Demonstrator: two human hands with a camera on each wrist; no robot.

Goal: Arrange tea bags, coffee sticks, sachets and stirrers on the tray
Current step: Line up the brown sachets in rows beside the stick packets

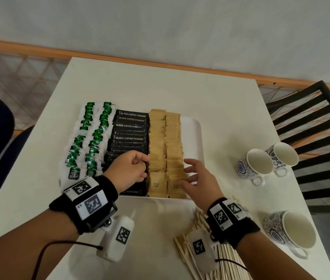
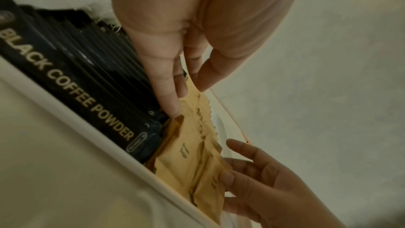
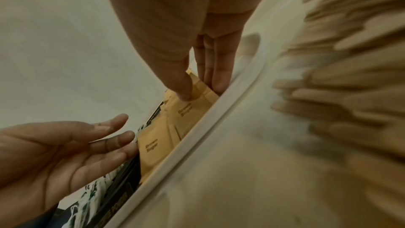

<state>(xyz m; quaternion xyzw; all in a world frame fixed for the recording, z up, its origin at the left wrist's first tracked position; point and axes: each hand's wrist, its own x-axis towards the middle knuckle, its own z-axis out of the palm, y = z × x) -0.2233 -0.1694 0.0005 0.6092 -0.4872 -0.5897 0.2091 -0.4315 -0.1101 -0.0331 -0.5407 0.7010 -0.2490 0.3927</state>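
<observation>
- Head view: white tray (image 1: pixel 193 126) sits mid-table (image 1: pixel 160 85), packed in rows. Left to right: green-tagged tea bags (image 1: pixel 91 138), black coffee sticks (image 1: pixel 130 128), two rows of brown sugar sachets (image 1: pixel 165 142). Bare strip of tray on the right edge.
- My left hand (image 1: pixel 128 168) is over the near end of the coffee sticks, fingers loosely curled, tips at the left edge of the sachet rows. Nothing gripped.
- My right hand (image 1: pixel 198 178) has fingers spread and fairly straight, tips against the right side of the near sachets.
- Wooden stirrers (image 1: pixel 220 257) lie in a pile on the table, off the tray, under my right wrist.
- Three patterned cups (image 1: pixel 257 164) stand on the table right of the tray, well apart from it.
- Left wrist view: left hand (image 2: pixel 197 29) fingers point down, tips touching the sachets (image 2: pixel 186 162) where they meet the coffee sticks (image 2: pixel 72 82). Thumb apart from the fingers, no pinch. Right hand (image 2: pixel 267 183) presses in from the far side of the sachets.
- Right wrist view: right hand (image 3: pixel 197 41), straight fingers, thumb tip on a sachet (image 3: pixel 166 136) top, other fingers down beside the tray rim (image 3: pixel 197 136). Left hand (image 3: pixel 61 146) open, palm showing, fingertips at the sachets' other side. Stirrers (image 3: pixel 350 75) blurred on the right.
</observation>
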